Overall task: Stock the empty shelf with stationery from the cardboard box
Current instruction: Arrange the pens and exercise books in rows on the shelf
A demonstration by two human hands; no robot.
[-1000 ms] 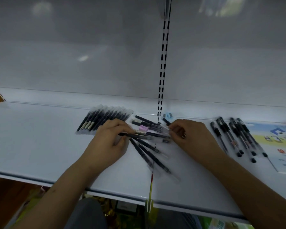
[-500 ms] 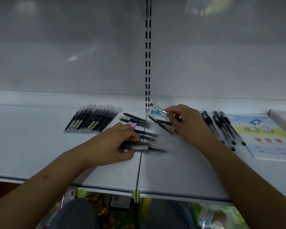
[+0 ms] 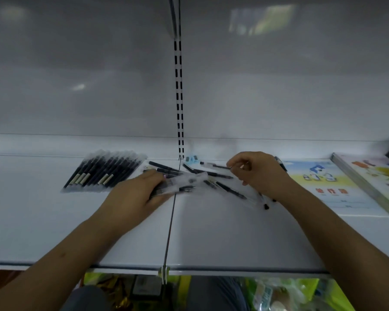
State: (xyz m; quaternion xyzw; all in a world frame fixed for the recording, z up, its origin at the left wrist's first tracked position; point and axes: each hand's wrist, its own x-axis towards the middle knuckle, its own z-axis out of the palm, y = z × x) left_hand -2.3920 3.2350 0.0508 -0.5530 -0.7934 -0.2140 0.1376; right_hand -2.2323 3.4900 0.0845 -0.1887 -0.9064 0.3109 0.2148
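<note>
White metal shelf fills my view, with a slotted upright behind. At its foot lie loose pens: my left hand grips a wrapped bundle, my right hand pinches one pen. Booklets lie right of the upright.

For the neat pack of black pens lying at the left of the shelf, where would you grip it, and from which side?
Best guess: take the pack of pens across its width near the middle, thumb on one long edge and fingers on the other, coming from above and from the front of the shelf. It lies flat, angled away to the right, with bare shelf around it and the left hand close by.
</note>
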